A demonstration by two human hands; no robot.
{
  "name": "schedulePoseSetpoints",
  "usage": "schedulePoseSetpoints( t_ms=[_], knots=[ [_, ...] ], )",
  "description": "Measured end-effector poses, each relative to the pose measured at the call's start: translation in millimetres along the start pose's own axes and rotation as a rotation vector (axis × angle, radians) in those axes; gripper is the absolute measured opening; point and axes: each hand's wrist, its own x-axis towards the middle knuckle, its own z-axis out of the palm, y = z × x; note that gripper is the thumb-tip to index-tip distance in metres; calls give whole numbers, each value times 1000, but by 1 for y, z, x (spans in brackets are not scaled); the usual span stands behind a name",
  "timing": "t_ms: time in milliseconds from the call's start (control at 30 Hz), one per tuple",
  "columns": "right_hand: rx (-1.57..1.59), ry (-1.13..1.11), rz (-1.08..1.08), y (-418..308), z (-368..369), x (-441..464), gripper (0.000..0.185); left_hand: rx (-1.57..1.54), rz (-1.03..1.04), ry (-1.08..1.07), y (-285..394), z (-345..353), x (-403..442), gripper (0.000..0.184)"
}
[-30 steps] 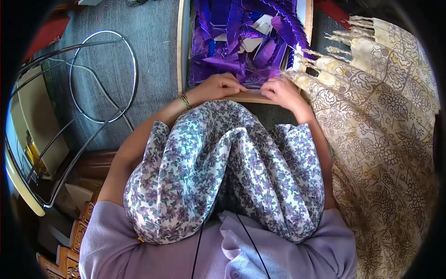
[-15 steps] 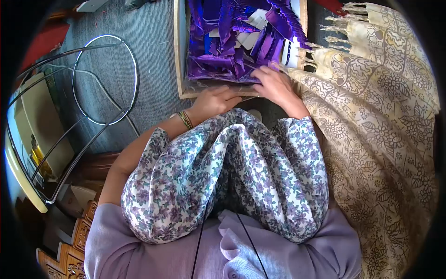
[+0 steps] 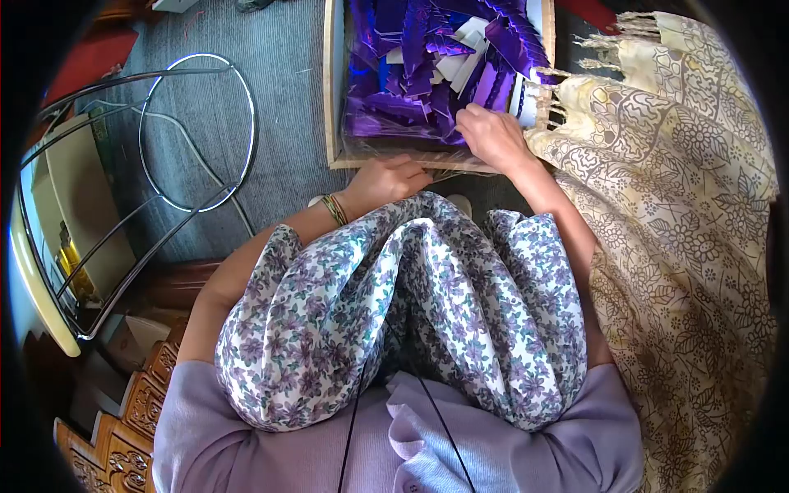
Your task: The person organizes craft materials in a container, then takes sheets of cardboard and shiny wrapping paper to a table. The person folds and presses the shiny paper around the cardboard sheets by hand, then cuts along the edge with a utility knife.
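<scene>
right hand (image 3: 493, 138) is over the near right corner of the shallow wood-edged box (image 3: 330, 99), fingers bent and drawn together at the contents; can't tell if they pinch anything. left hand (image 3: 389, 177) is low by the near edge of the box, knuckles up, fingers curled; fingertips unclear, so grip can't be told.

purple foil pieces (image 3: 411, 70) are inside the box, heaped, straight ahead of the person, with white pieces (image 3: 468, 51) among them. clear plastic (image 3: 366, 148) runs along the near inner side.

bands (image 3: 334, 210) on left wrist. fringed beige patterned cloth (image 3: 674, 205) is right of the box, fringe by its right edge. floral fabric (image 3: 312, 329) is bunched between the arms. left side: chrome wire frame (image 3: 142, 135) over grey ribbed carpet (image 3: 288, 82), carved wood (image 3: 127, 460) lower left.
</scene>
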Motion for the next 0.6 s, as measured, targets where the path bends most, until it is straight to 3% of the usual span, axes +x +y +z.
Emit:
schedulePoseSetpoints(
  t_ms=[67,233,400,600],
  knots=[
    [-25,137,18,0,-8,0,8,-20,-10,-83,0,-1,0,26],
    [-105,107,174,-8,-22,1,8,-188,-206,-277,4,-10,7,19],
    [-48,205,280,-14,-11,1,9,-418,-420,-254,-11,14,6,16],
    [153,266,308,-1,8,-13,10,-413,-509,-216,-6,1,21,15]
  ],
)
